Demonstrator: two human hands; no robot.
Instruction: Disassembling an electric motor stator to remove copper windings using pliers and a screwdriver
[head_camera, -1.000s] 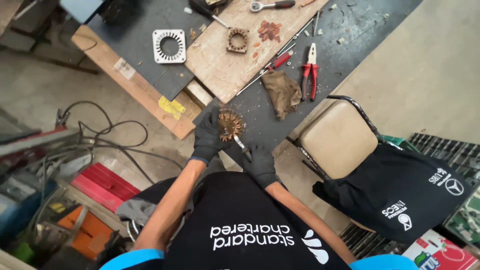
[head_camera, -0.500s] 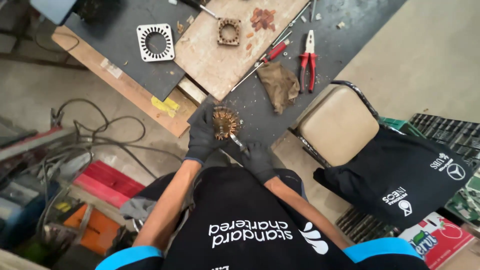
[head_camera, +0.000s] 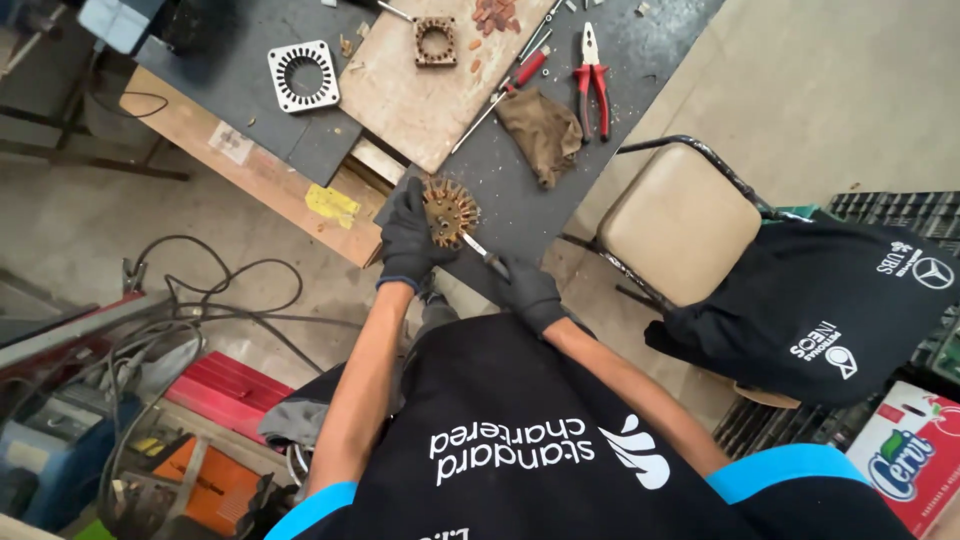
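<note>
Two black-gloved hands of mine meet at the near edge of a dark workbench. My left hand is wrapped around a rusty round wound core, fingers curled closed on its rim, holding it just above the bench edge. My right hand is closed on the handle of a slim screwdriver, its metal tip touching the core. Beyond the core lie a brown rag, red-handled pliers and a pale wooden board carrying a small square metal frame; left of the board sits a white square slotted plate. A yellow label is stuck to the bench's wooden side, left of the core. Right of the core stands a beige padded chair on bare concrete floor. A red and white carton lies far right, near me.
</note>
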